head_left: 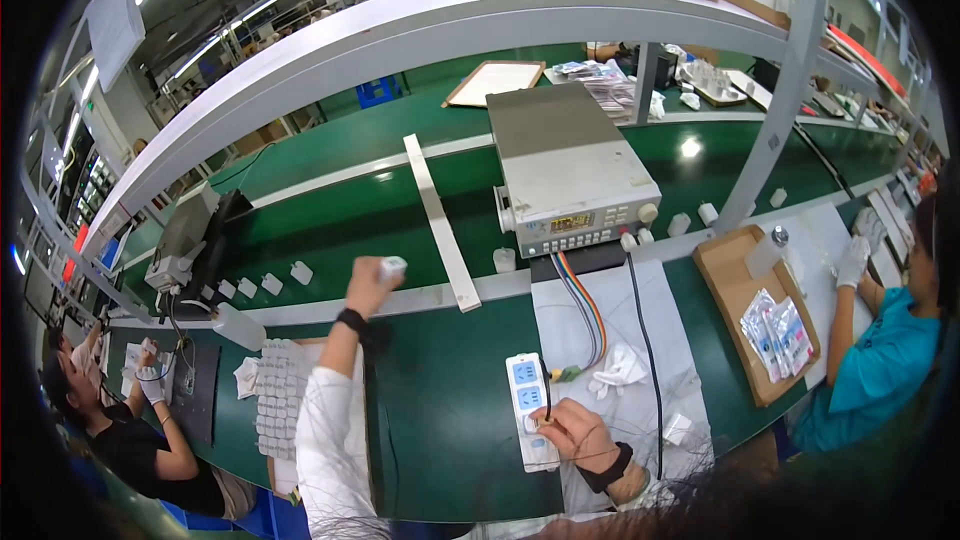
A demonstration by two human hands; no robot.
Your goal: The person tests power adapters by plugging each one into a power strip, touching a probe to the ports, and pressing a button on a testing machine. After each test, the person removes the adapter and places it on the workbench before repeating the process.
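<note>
My left hand (370, 288) is raised over the near edge of the conveyor, its fingers closed around a small white power adapter (393, 267). At the white power strip (527, 372), which has blue socket faces, my right hand (582, 436) pinches the end of a thin black cable (547, 395). The fingers partly hide that end and the lower sockets. A green connector (566, 374) beside the strip joins several coloured wires (590, 300) running up to a grey bench instrument (575, 165). A crumpled white glove (620, 367) lies right of the connector.
Rows of wrapped white pieces (280, 400) fill a tray at left. White adapters (270, 284) stand along the green conveyor (370, 200), crossed by a white bar (440, 220). A cardboard box (735, 285) sits at right. Co-workers (130, 440) sit on both sides; a shelf spans overhead.
</note>
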